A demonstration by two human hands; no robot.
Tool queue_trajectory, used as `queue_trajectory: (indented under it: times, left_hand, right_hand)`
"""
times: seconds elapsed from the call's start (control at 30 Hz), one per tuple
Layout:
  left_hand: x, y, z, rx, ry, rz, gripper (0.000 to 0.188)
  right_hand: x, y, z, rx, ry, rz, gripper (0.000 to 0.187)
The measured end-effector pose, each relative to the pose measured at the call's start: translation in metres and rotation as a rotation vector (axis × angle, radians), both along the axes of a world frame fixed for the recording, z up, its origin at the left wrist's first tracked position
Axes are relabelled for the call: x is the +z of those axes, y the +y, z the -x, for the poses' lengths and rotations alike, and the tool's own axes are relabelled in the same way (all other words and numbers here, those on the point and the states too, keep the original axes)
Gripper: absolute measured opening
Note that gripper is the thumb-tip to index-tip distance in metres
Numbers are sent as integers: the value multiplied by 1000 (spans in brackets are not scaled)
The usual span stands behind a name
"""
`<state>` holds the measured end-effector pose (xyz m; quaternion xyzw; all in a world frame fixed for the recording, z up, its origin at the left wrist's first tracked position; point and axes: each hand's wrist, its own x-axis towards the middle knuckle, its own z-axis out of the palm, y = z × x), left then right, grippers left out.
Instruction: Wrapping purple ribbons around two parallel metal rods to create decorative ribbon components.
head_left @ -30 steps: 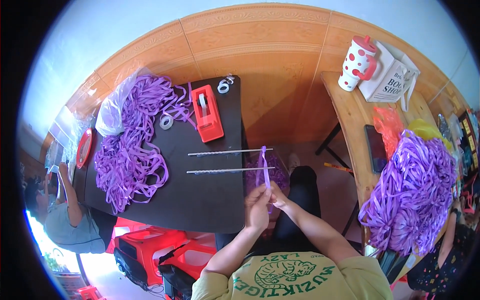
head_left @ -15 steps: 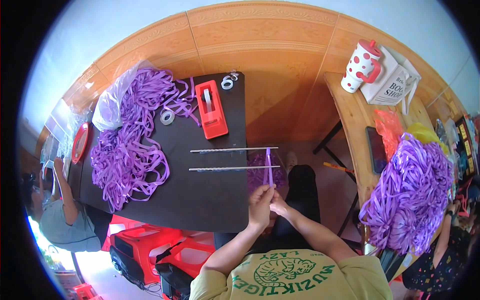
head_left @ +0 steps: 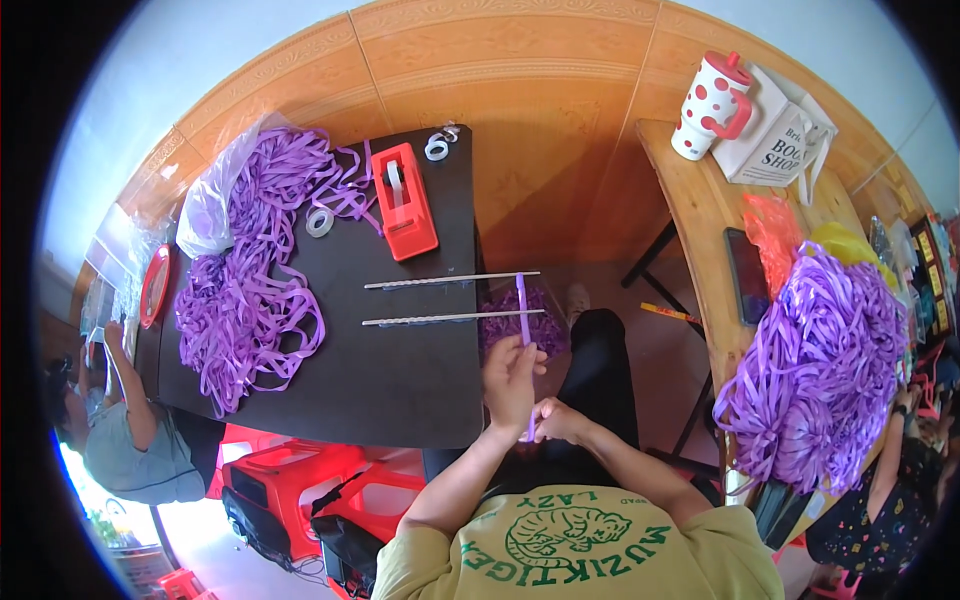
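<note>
Two thin metal rods, a far rod (head_left: pixel 430 281) and a near rod (head_left: pixel 430 319), lie side by side on the black table and stick out past its right edge. A purple ribbon (head_left: pixel 523 300) runs over their free ends and down toward me. My left hand (head_left: pixel 510 385) is closed around the ribbon just below the near rod, its thumb and fingertips together. Lower down, close to my lap, my right hand (head_left: pixel 562 421) pinches the ribbon's lower part. The palm side of the right hand is hidden.
The black table (head_left: pixel 400 400) bears a heap of purple ribbon (head_left: pixel 250 310), a red tape dispenser (head_left: pixel 405 205) and tape rolls (head_left: pixel 319 222). On the wooden table (head_left: pixel 690 190) are another ribbon pile (head_left: pixel 815 370), a phone (head_left: pixel 747 275) and a spotted tumbler (head_left: pixel 712 105). Red stools (head_left: pixel 300 490) stand lower left.
My hands, close together before, are now apart: the right has drawn down toward my lap, while the left stays higher along the ribbon. The whole view has shifted slightly.
</note>
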<state>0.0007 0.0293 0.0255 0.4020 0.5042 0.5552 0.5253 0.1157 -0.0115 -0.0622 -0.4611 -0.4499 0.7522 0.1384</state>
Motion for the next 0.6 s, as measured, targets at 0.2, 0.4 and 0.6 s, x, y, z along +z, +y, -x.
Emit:
queue_trajectory:
  times: [0.2, 0.4, 0.6]
  left_hand:
    - [21, 4, -7, 114, 73, -93, 11]
    - [19, 9, -4, 67, 152, -79, 8]
    - [6, 17, -8, 278, 499, -456, 9]
  right_hand:
    - [11, -11, -2, 113, 102, 17, 12]
    - [9, -9, -5, 128, 76, 9, 12]
    - [-16, -14, -9, 139, 113, -107, 18]
